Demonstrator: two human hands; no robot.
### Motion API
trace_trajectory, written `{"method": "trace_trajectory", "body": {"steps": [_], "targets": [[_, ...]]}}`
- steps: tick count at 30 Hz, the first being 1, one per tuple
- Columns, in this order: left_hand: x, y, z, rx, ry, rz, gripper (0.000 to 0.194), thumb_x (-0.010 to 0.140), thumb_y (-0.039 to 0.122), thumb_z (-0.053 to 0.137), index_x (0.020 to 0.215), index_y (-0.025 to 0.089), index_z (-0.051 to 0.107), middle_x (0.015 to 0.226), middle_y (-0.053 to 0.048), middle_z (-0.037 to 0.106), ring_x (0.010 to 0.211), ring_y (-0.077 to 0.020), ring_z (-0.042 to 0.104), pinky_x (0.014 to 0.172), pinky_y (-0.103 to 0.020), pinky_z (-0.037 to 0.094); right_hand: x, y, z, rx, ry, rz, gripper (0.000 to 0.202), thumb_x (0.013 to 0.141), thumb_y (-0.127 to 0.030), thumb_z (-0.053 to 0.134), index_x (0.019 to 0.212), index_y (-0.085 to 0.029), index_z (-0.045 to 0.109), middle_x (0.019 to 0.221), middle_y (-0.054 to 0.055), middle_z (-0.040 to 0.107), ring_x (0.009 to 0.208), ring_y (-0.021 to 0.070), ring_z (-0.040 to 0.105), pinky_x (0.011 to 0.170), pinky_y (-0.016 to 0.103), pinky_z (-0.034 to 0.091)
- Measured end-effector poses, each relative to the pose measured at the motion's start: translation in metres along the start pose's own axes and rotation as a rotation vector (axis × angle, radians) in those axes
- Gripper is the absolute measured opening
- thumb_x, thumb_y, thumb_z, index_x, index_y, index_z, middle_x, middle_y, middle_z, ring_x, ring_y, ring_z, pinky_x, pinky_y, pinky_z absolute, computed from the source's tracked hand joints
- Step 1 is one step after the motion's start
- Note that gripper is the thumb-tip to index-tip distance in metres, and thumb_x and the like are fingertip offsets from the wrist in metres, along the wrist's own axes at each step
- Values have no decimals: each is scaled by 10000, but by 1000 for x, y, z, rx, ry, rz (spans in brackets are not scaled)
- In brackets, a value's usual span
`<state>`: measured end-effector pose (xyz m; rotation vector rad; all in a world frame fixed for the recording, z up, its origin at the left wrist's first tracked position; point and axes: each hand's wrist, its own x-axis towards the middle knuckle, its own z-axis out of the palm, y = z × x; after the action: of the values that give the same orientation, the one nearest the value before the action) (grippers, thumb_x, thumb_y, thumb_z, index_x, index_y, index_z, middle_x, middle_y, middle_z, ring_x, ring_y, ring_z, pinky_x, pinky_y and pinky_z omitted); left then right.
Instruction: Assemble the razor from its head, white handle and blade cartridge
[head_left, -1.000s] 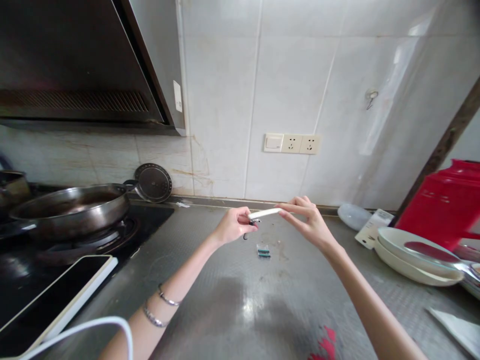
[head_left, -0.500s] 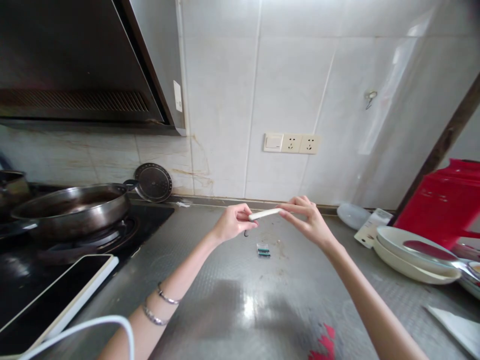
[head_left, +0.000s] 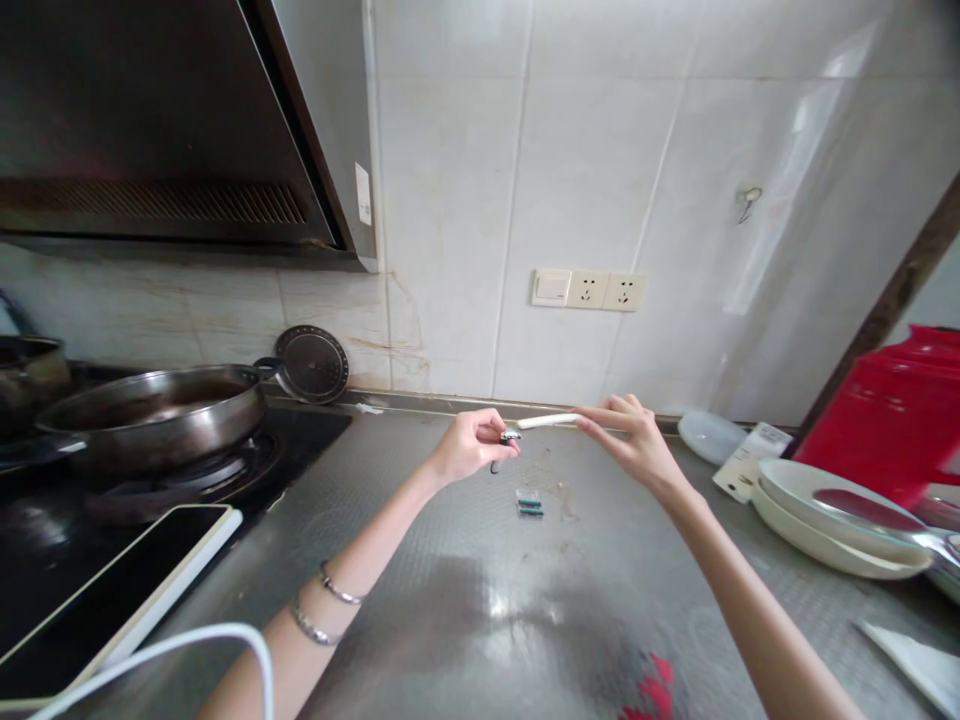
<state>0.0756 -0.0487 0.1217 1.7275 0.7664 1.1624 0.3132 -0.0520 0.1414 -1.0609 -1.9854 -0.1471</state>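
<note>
My left hand (head_left: 474, 446) is closed, pinching a small black and silver piece (head_left: 511, 437) whose kind I cannot make out. A dark curved end (head_left: 495, 466) pokes out below those fingers. Opposite it, my right hand (head_left: 624, 436) grips the right end of a slim white stick-like piece (head_left: 546, 421) between thumb and fingers. The white piece lies nearly level, its left tip just right of the black and silver piece, with a slight gap. On the counter below the hands rests a small clear pack (head_left: 529, 503) with teal strips.
The metal counter (head_left: 480, 570) stretches under both arms. At left are a steel pan (head_left: 154, 420) on the stove, a white-edged phone (head_left: 120, 610) and a white cable (head_left: 225, 632). White plates (head_left: 825, 540), a clear dish (head_left: 711, 438) and a red container (head_left: 892, 415) stand at right.
The white piece has come away from my left hand as my right hand moved slightly right. The silver part in my left fingers now shows. The view has shifted a little.
</note>
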Motion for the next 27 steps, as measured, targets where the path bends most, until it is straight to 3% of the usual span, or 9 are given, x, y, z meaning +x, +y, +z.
{"method": "trace_trajectory", "body": {"steps": [5, 10, 15, 21, 27], "targets": [[0, 1, 1, 25, -6, -8, 216, 584, 160, 709, 661, 124, 511, 677, -40, 665, 539, -94, 583, 534, -209, 439, 1, -8, -2, -4, -63, -50, 342, 837, -496, 443, 1016, -306, 664, 794, 44, 596, 816, 204, 489, 774, 374, 343], [0, 1, 1, 6, 5, -3, 215, 587, 159, 705, 651, 124, 502, 690, -44, 668, 552, -94, 591, 561, -220, 458, 1, 0, -5, -78, 20, -15, 333, 822, -512, 458, 969, -311, 680, 768, 32, 589, 795, 203, 485, 778, 385, 332], [-1, 3, 1, -7, -14, -8, 222, 583, 168, 714, 669, 123, 514, 688, -44, 670, 540, -96, 588, 542, -218, 453, 1, -7, -5, -10, -46, -47, 330, 834, -494, 450, 1013, -317, 663, 804, 40, 602, 811, 207, 493, 773, 379, 349], [-1, 6, 0, -7, -1, -4, 244, 581, 195, 726, 649, 122, 504, 708, -60, 676, 581, -115, 606, 563, -229, 462, 1, -1, -3, 9, 13, 20, 346, 817, -523, 458, 969, -307, 682, 768, 42, 600, 792, 215, 490, 778, 402, 359], [0, 5, -1, 9, 3, 1, 216, 590, 161, 708, 667, 122, 511, 710, -57, 675, 580, -111, 604, 572, -231, 464, 1, -8, -1, 94, -76, -5, 322, 832, -480, 465, 1008, -300, 666, 809, 39, 606, 823, 204, 497, 794, 382, 365]]}}
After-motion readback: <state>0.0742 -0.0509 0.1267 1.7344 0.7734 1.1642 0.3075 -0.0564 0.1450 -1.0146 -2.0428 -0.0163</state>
